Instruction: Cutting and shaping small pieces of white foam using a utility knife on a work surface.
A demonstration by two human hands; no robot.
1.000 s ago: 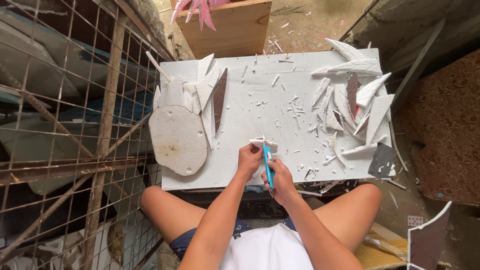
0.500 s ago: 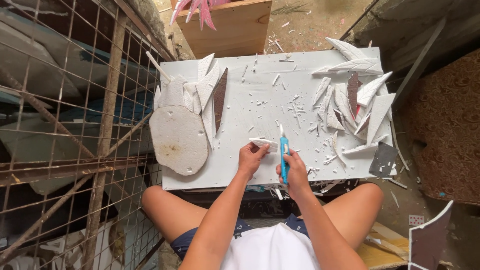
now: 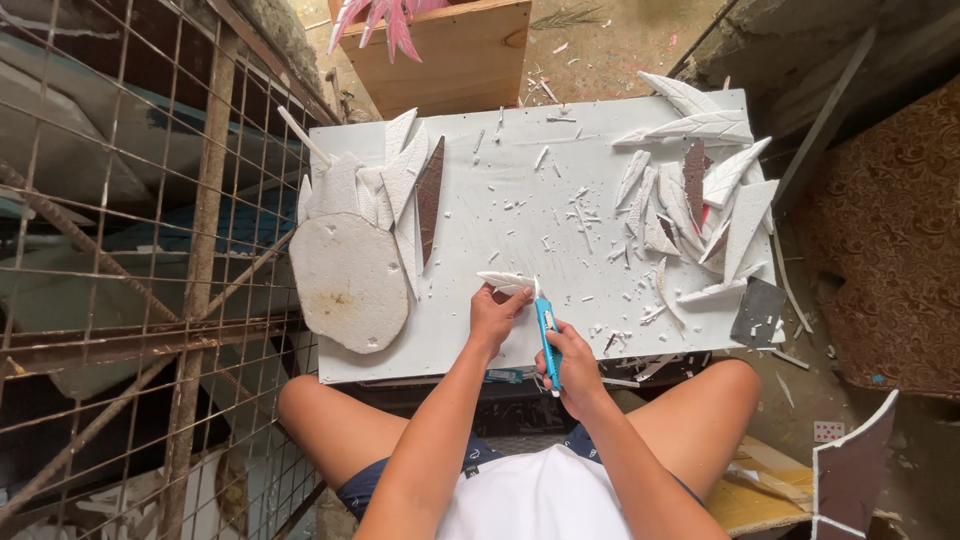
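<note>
- The person is sitting behind a white board [image 3: 500, 150] that is lying across the knees, and is looking down at both hands.
- The left hand [image 3: 495, 315] is closing around the near end of a small white foam leaf [image 3: 505, 281]; the thumb and fingers are pinching it and holding it just above the board, near the front edge.
- The right hand [image 3: 572, 365] is wrapping fully around a blue cutter [image 3: 545, 330]; its tip is pointing away from the person and is touching the right end of the leaf.
- The two hands are working just beside each other, near the middle of the front edge.
- A round foam disc [image 3: 348, 280] is lying at the left, hanging over the corner of the board.
- A pile of finished leaves [image 3: 700, 200] is lying at the right side of the board, well apart from the hands.
- More leaves [image 3: 400, 170] are lying at the left, above the disc, with one dark brown piece [image 3: 431, 195] among them.
- Small white scraps [image 3: 560, 215] are lying scattered over the middle of the board.
- A rusty wire grid [image 3: 130, 250] is standing at the left.
</note>
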